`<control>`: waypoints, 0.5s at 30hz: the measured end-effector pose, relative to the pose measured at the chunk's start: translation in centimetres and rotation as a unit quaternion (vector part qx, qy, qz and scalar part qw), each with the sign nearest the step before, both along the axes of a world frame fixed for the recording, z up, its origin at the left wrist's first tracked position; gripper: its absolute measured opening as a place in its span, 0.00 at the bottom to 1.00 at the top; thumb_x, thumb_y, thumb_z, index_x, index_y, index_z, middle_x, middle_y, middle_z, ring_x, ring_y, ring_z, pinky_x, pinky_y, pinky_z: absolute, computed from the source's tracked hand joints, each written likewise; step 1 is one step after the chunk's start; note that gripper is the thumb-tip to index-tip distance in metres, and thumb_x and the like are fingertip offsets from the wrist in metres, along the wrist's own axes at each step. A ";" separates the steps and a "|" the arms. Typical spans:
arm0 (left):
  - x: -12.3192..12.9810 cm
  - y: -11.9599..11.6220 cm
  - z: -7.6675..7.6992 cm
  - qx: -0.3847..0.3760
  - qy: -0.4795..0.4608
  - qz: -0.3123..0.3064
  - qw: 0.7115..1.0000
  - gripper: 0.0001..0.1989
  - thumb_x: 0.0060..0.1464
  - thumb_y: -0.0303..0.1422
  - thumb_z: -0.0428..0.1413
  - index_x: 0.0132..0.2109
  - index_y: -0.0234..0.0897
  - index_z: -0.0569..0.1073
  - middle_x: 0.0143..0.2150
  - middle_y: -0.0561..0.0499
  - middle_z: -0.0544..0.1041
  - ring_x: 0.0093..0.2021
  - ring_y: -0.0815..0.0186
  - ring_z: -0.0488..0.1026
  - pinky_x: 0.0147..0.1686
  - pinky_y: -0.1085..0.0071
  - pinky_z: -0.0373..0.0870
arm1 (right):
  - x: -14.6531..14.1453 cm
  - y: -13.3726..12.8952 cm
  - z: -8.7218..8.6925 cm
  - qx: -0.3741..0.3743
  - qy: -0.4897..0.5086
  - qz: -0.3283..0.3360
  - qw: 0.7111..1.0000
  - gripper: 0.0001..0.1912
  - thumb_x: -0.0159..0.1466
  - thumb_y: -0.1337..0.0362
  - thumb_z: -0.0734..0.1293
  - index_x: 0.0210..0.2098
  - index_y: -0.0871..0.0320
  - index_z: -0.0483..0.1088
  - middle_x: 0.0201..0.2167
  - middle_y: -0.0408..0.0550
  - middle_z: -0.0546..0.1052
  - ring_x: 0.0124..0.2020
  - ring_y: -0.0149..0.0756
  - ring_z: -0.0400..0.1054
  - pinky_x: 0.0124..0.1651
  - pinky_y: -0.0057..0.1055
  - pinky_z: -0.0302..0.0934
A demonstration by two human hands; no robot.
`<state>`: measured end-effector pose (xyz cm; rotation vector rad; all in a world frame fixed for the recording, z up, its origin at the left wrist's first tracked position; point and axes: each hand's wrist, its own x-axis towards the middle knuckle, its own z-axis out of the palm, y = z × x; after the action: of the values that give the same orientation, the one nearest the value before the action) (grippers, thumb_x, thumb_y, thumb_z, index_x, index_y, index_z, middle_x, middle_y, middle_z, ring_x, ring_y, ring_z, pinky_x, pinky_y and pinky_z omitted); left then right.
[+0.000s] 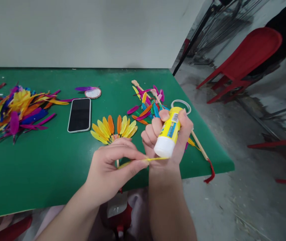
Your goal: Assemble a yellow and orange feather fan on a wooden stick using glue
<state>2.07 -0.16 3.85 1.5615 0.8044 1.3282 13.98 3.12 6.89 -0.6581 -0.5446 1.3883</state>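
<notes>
My left hand (119,162) pinches a thin yellow feather (159,158) between thumb and fingertips, its bare end pointing right. Wrapped in my right hand (153,133) is a yellow glue stick (171,129), tilted with its white end down. That white end meets or nearly meets the feather's tip; whether they touch, I cannot tell. Behind my left hand lies a fan of yellow and orange feathers (102,129) on a stick, its centre partly hidden by my fingers.
The green table (57,167) carries a heap of coloured feathers (24,110), a phone (79,115), a small round white piece (93,92), more feathers with wooden sticks (146,103), a tape ring (186,104) and a red-tasselled stick (200,145). Red chairs (253,57) stand right.
</notes>
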 end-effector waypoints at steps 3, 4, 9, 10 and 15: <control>0.1 0.0 0.1 -0.017 -0.005 -0.007 1.000 0.04 0.45 0.26 0.62 0.30 0.40 0.78 0.25 0.52 0.76 0.29 0.69 0.71 0.31 0.71 0.69 | -0.1 0.0 0.0 -0.007 0.004 0.008 1.000 0.24 0.54 0.40 0.60 0.21 0.54 0.56 0.08 0.31 0.48 0.10 0.22 0.37 0.11 0.24 0.36; 0.1 0.0 0.2 -0.021 -0.007 -0.007 1.000 0.04 0.45 0.26 0.62 0.30 0.40 0.78 0.25 0.52 0.76 0.28 0.68 0.71 0.31 0.71 0.69 | -0.2 0.0 0.0 -0.006 0.003 0.012 1.000 0.24 0.54 0.40 0.60 0.21 0.54 0.55 0.08 0.31 0.48 0.09 0.22 0.37 0.12 0.24 0.37; 0.1 -0.1 0.2 -0.030 -0.008 0.001 1.000 0.02 0.45 0.28 0.62 0.29 0.40 0.78 0.24 0.52 0.76 0.28 0.68 0.71 0.33 0.68 0.70 | -0.2 0.1 -0.1 -0.004 -0.001 0.018 1.000 0.24 0.54 0.39 0.59 0.21 0.54 0.55 0.08 0.31 0.48 0.09 0.23 0.37 0.12 0.24 0.37; 0.1 -0.1 0.2 -0.032 -0.007 0.004 0.999 0.02 0.46 0.28 0.62 0.29 0.40 0.78 0.24 0.52 0.76 0.28 0.68 0.71 0.34 0.68 0.70 | -0.1 0.1 -0.1 -0.007 0.000 0.014 1.000 0.24 0.54 0.40 0.59 0.21 0.54 0.55 0.08 0.31 0.48 0.10 0.22 0.37 0.12 0.24 0.36; 0.1 0.1 0.0 -0.038 -0.012 0.002 0.999 0.02 0.46 0.28 0.62 0.29 0.40 0.78 0.23 0.53 0.76 0.28 0.68 0.71 0.35 0.68 0.70 | 0.2 0.1 0.1 -0.014 0.003 -0.005 1.000 0.23 0.55 0.41 0.60 0.20 0.54 0.55 0.08 0.31 0.47 0.09 0.23 0.36 0.12 0.24 0.34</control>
<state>2.16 -0.10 3.87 1.4835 0.8339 1.3019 14.15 3.27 6.98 -0.6787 -0.5178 1.3910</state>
